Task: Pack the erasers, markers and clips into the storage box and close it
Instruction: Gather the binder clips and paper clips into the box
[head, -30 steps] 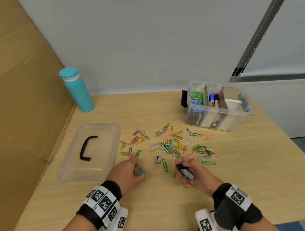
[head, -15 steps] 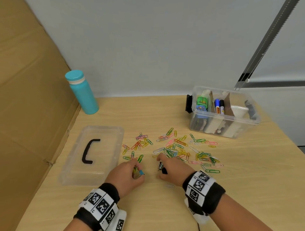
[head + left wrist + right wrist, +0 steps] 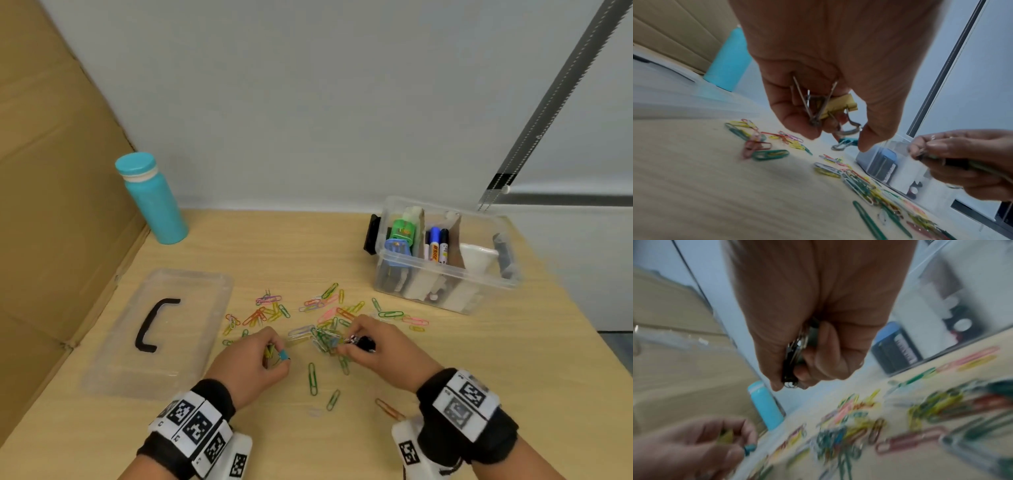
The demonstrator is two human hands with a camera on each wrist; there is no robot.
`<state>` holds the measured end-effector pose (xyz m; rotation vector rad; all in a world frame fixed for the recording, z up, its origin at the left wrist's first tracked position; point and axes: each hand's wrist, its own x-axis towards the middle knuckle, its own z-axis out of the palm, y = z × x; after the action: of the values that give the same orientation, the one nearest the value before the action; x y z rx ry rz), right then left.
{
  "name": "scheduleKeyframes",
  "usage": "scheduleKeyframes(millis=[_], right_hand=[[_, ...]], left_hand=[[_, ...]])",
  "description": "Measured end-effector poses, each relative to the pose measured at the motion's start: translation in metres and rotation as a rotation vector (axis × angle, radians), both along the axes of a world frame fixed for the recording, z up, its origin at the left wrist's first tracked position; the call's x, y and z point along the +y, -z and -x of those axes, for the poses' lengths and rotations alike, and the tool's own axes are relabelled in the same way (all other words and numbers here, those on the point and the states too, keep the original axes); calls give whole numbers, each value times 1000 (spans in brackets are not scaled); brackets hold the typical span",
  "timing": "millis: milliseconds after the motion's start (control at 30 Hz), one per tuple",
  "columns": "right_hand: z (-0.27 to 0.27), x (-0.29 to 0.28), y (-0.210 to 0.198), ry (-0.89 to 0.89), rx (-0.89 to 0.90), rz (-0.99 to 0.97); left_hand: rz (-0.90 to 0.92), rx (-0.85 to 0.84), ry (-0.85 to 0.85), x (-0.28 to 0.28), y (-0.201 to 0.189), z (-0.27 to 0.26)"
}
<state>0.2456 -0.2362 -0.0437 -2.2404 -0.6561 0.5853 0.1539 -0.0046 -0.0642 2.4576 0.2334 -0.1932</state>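
Several coloured paper clips [image 3: 329,318] lie scattered on the wooden table [image 3: 479,359]. My left hand [image 3: 274,356] grips binder clips, a yellow one [image 3: 838,105] and a teal one [image 3: 283,355], just above the table near the clips' left edge. My right hand [image 3: 352,344] holds a black binder clip [image 3: 364,342] and rests at a green bunch of paper clips [image 3: 325,337]. The clear storage box [image 3: 445,284] stands open at the back right with erasers and markers [image 3: 436,241] upright inside. Its clear lid [image 3: 161,329] with a black handle lies flat on the left.
A teal bottle [image 3: 150,198] stands at the back left by a cardboard wall [image 3: 51,222]. A few loose paper clips [image 3: 312,378] lie in front of my hands. The table's right edge [image 3: 582,315] runs near the box.
My right hand moved left to a binder clip, then forward and right into the pile of paper clips. My left hand stayed in place holding its binder clips.
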Motion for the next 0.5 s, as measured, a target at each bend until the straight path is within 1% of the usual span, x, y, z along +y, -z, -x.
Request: scheduleKeyframes(millis=[100,200,267,367,433,500], right_hand=[[-16,-39,-28,88,4,-90],[-45,-74,-55,172,-71,-119],[-77,-95,-66,283,-148,-149],[-134,-116,-71,498,-231,-177],[-164,-122,-72,603,-176,-150],[-186,-125,-73,648,-113,-94]], left_hand=[[-1,-18,-17,-19,-3,-17],[-16,-33,-15,-40,-7,-30],[-24,-36,-4,-53,-10,-36],[5,-43,-16,-66,-11,-42],[18,-54,-35,-72,-11,-45],[19,-63,-48,-75,-12,-46]])
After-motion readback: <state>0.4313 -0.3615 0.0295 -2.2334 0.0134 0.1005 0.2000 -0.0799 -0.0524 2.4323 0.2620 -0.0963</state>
